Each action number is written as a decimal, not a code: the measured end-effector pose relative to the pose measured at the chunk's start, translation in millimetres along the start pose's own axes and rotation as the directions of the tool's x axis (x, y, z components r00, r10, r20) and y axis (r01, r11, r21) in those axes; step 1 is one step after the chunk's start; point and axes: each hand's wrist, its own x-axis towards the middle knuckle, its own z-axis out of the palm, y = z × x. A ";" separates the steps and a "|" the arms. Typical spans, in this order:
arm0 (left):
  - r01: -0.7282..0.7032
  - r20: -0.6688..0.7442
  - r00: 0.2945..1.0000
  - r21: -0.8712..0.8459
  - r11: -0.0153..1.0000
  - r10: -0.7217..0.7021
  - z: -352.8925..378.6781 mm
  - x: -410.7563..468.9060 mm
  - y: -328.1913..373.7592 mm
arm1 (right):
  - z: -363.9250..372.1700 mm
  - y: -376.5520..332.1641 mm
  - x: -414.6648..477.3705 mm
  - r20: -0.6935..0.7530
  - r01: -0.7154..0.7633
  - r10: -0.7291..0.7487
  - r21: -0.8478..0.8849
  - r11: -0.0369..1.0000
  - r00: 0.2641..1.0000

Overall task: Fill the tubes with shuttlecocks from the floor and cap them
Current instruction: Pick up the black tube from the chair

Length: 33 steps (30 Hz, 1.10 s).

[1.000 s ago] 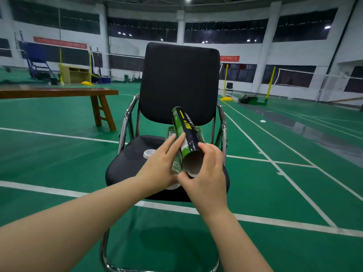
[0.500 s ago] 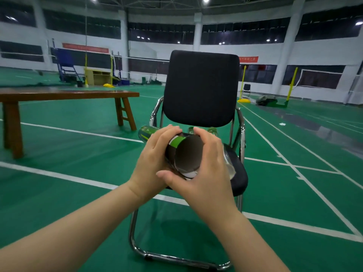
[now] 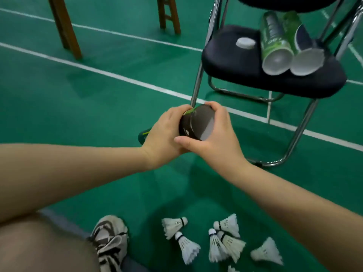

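A dark green shuttlecock tube (image 3: 196, 123) is held over the floor with its open end facing me. My left hand (image 3: 164, 137) wraps around its body, and my right hand (image 3: 214, 138) curls around the open rim. Several white shuttlecocks (image 3: 225, 242) lie on the green floor below my arms. Two more open green tubes (image 3: 275, 42) lie side by side on the black chair seat (image 3: 231, 63), with a white cap (image 3: 245, 43) beside them.
The chair's chrome legs (image 3: 294, 138) stand right of my hands. Wooden bench legs (image 3: 64, 26) rise at the upper left. My knee and a striped sneaker (image 3: 110, 240) are at the lower left. White court lines (image 3: 117, 77) cross the floor.
The view has dropped from the hall and chair down to the floor. Both hands have carried the tube away from the chair and lowered it; the shuttlecocks now show below.
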 end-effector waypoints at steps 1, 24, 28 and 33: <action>0.015 0.036 0.999 0.029 0.999 -0.016 0.4 -8.2 -5.0 | 6.9 5.9 -7.4 0.015 -0.029 0.028 0.017 0.999 0.999; -0.062 0.400 0.916 0.215 0.975 -0.030 33.1 -88.5 -65.9 | 84.3 81.9 -96.2 0.131 -0.305 0.286 0.163 0.938 0.949; -0.078 0.392 0.920 0.205 0.976 -0.008 30.6 -83.3 -68.2 | 66.1 87.9 -91.8 0.208 -0.200 0.156 0.214 0.956 0.966; -0.116 0.349 0.937 0.225 0.968 0.031 19.3 -77.0 -80.2 | 52.7 147.2 -87.0 0.105 -0.132 0.136 -0.044 0.990 0.985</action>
